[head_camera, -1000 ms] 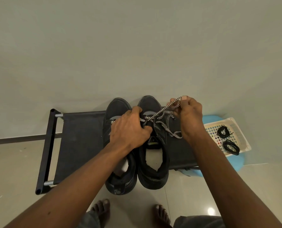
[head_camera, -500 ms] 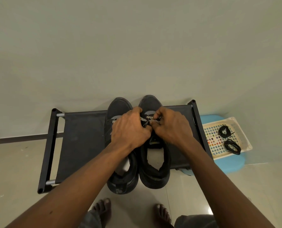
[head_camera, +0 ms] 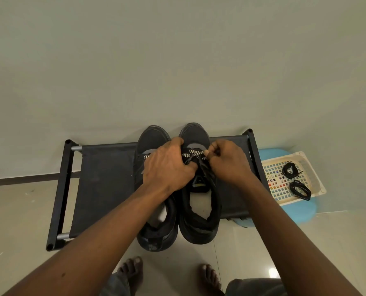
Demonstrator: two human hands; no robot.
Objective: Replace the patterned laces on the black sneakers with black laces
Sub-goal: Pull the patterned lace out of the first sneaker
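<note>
Two black sneakers stand side by side on a low black rack [head_camera: 105,178], toes to the wall: the left sneaker [head_camera: 154,137] and the right sneaker [head_camera: 196,133]. A black-and-white patterned lace [head_camera: 194,154] crosses the right sneaker's lowest eyelets. My left hand [head_camera: 167,167] lies over both shoes with its fingers curled on the right sneaker's tongue area. My right hand [head_camera: 227,161] pinches the patterned lace at the shoe's right eyelet row. Two coiled black laces [head_camera: 290,169] [head_camera: 300,190] lie in a cream basket.
The cream basket [head_camera: 312,174] sits on a blue stool [head_camera: 301,210] to the right of the rack. A plain wall rises just behind the shoes. My bare feet [head_camera: 130,272] stand on the tiled floor below the rack.
My right hand, which held a long loose stretch of patterned lace up to the right, came down to the right sneaker's eyelets. The left hand stayed on the shoes.
</note>
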